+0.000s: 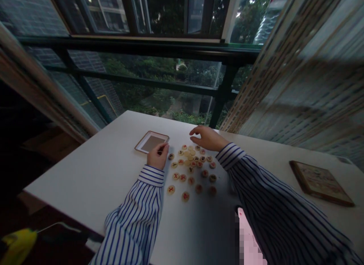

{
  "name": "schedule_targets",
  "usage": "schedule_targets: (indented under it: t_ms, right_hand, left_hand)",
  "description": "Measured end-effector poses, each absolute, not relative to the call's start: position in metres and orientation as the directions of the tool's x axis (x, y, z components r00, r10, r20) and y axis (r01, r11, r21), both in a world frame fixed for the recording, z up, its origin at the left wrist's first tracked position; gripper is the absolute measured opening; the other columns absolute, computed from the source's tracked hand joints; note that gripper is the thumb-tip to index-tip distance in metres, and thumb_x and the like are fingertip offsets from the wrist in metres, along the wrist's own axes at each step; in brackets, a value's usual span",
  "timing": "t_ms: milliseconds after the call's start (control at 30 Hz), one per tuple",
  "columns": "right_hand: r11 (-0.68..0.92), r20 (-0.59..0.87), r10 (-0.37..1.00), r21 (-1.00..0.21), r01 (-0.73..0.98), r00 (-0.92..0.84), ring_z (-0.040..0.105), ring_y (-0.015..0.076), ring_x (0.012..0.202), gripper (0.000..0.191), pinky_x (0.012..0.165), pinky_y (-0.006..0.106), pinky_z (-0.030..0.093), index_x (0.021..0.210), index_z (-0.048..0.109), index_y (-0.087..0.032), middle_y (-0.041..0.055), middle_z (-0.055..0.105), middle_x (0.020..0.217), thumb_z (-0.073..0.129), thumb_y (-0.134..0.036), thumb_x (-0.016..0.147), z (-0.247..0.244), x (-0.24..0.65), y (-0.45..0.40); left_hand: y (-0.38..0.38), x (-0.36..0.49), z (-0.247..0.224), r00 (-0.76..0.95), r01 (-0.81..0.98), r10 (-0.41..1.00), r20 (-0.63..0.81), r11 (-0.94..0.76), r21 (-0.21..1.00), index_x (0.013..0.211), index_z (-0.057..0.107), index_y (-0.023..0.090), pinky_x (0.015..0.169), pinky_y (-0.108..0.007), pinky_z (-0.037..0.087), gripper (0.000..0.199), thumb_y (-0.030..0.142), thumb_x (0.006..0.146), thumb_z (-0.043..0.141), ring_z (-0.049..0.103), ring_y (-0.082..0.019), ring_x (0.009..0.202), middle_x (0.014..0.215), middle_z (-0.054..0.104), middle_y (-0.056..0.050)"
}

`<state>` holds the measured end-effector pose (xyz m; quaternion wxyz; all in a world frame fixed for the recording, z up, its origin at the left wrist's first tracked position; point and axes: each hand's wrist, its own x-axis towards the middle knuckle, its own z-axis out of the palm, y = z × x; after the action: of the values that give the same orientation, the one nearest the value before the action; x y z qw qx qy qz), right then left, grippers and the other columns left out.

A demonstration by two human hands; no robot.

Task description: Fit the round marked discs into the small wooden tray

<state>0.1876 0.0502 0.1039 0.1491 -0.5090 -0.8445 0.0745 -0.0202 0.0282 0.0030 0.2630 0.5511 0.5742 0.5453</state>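
Round wooden Chinese chess pieces (182, 177) with red or black characters lie scattered over the middle of the white table; a few show plain faces. My left hand (157, 157) is at the left edge of the pieces, over the near right corner of a shallow rimmed box (140, 145). Its fingers are curled and pinched together, and what they hold, if anything, cannot be made out. Above the far side of the pieces hovers my right hand (209, 138), thumb and forefinger apart, with nothing visible between them.
A flat wooden box or lid (321, 183) with a patterned top lies on the right of the white table (93, 170). Behind the table are a dark green railing (142, 48) and windows. Curtains (284, 86) hang at both sides. A pink object (247, 227), partly pixelated, shows below my right forearm.
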Motion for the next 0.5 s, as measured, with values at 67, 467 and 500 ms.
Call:
schedule_targets:
  t_ms: [67, 467, 500]
  right_hand:
    - [0.483, 0.267, 0.872, -0.337, 0.808, -0.411, 0.057, 0.0153, 0.084, 0.026, 0.074, 0.025, 0.041, 0.098, 0.063, -0.017, 0.0058, 0.063, 0.093, 0.048, -0.030, 0.080, 0.115, 0.200, 0.043]
    - [0.506, 0.326, 0.858, -0.406, 0.761, -0.396, 0.059, 0.0147, 0.083, 0.027, 0.075, 0.026, 0.043, 0.099, 0.064, -0.016, 0.0043, 0.066, 0.093, 0.050, -0.029, 0.080, 0.136, 0.248, -0.011]
    - [0.499, 0.316, 0.863, -0.408, 0.764, -0.395, 0.059, 0.0149, 0.083, 0.027, 0.076, 0.026, 0.043, 0.100, 0.063, -0.016, 0.0044, 0.066, 0.093, 0.050, -0.029, 0.080, 0.135, 0.249, -0.014]
  left_hand:
    - [0.027, -0.019, 0.006, -0.246, 0.345, 0.916, 0.316, -0.222, 0.912, 0.082, 0.066, 0.015, 0.062, -0.025, 0.046, 0.028, 0.038, 0.069, 0.058, 0.060, -0.015, 0.067, 0.074, 0.067, -0.005]
    - [0.028, 0.005, 0.047, 0.003, 0.406, 0.911, 0.411, -0.377, 0.833, 0.086, 0.066, 0.013, 0.062, -0.024, 0.048, 0.030, 0.038, 0.074, 0.054, 0.060, -0.014, 0.067, 0.076, 0.067, -0.006]
    - [0.028, 0.009, 0.050, 0.026, 0.416, 0.906, 0.422, -0.394, 0.820, 0.084, 0.066, 0.013, 0.062, -0.024, 0.048, 0.028, 0.037, 0.074, 0.054, 0.060, -0.014, 0.067, 0.076, 0.067, -0.006]
